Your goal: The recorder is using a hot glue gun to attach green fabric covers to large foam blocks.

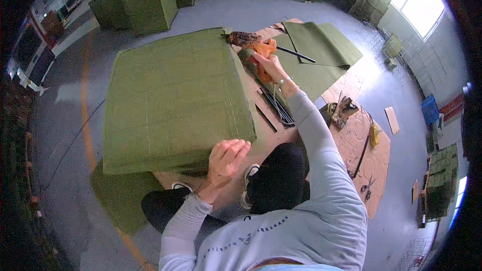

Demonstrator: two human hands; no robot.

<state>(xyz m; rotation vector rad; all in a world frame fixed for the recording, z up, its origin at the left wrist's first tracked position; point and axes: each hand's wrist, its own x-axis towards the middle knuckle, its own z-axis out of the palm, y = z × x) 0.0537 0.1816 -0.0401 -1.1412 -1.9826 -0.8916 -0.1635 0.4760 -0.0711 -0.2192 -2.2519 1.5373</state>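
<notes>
My right hand (269, 67) is closed round the handle of an orange glue gun (266, 47). A dark stick runs out of the gun's back end, and its brown-stained nozzle end points left, at the far right corner of a large olive-green fabric-covered box (175, 100). Beside the near right corner of that box is my left hand (228, 159), fingers bent and pressed together. What they grip, if anything, is hidden. The box lies in front of my bent legs, its right edge showing a pale strip.
Black glue sticks (275, 105) lie on cardboard right of the box. Green fabric (321, 52) is spread behind them. Another cardboard sheet (379, 170) at right bears scissors (369, 186) and a yellow object (374, 134). Green boxes (145, 5) stand at the back. A cable (70, 140) crosses the floor at left.
</notes>
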